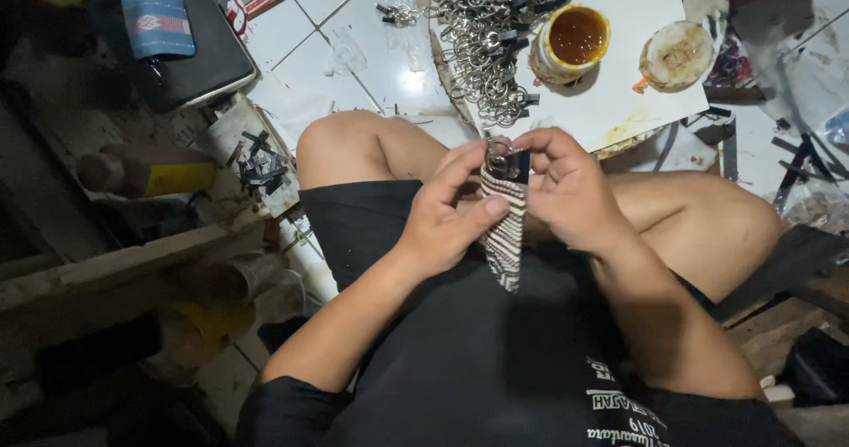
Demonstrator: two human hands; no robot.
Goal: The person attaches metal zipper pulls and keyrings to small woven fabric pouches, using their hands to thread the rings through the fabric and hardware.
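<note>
Two hands meet over the lap, fingers pinched on one small piece of work: the left hand [447,213] grips a striped woven strip [505,235] with its thumb pressed flat against the cloth, and the right hand [566,191] clasps the strip's upper end, where a metal ring clasp [498,157] and a dark tab sit between its fingertips. The strip hangs down from both grips, just above the black shorts, between the bent knees. Judging from this, the join at the top goes best if the left thumb keeps the cloth taut and square while the right fingers seat the ring, so the fold lies even and the weave does not bunch; a slack hold would likely let the ring twist. Further out, a white board [619,93] rests on the tiled floor in front of the knees, carrying a heap of metal clasps [482,40] with dark tabs. Beside it stands a round open tin [575,40] with a yellow rim, holding brown, glossy stuff that looks like glue, and its round pale lid [676,53] lies to the right, smeared inside. Far left, a blue woven pouch [157,22] with a patterned band lies on a black case [190,53]; nearby sits a yellow-sided block [155,171], its label too blurred to tell.
</note>
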